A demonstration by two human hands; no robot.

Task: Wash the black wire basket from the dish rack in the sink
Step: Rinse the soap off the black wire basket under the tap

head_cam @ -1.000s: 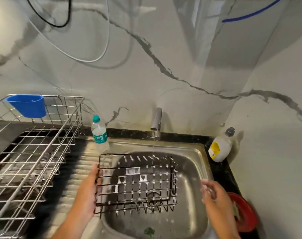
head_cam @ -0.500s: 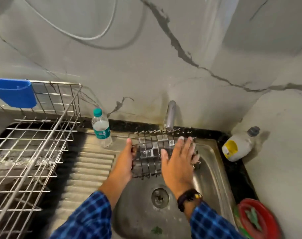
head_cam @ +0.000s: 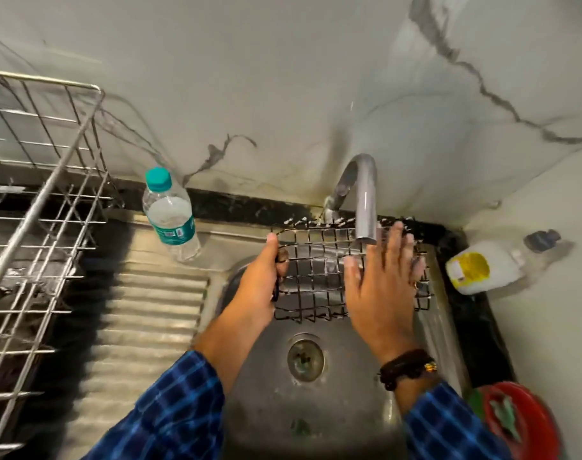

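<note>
— While held over the sink [head_cam: 269,416] under the tap [head_cam: 365,207], black wire basket [head_cam: 319,270] well into its wash; already off the dish rack [head_cam: 40,207] at far left; no telling from here whether water actually runs from the spout.

— Agreed; judged as mid-rub, not finished; rinse of the remaining wires and a return to the rack probably left to do.

— Left hand [head_cam: 261,287] closed round the basket's left edge; thumb up over the rim, fingers curled through the wires; a firm clamp, by the look of it.

— Right hand [head_cam: 380,290] flat and spread; palm down on the right half of the mesh, fingers fanned toward the far rim; pressing or wiping, gripping nothing.

— Basket roughly level, perhaps tipped a little toward the near side; spanning the far part of the bowl, far edge close to the black counter strip; drain [head_cam: 305,356] clear of it, nearer the body.

— So: basket to the right of the left grip, beneath the right palm; spout end just above the right fingers.

— Water bottle [head_cam: 170,214] upright on the drainboard, well left of the basket; soap bottle [head_cam: 478,270] lying on the right counter, untouched.
</note>
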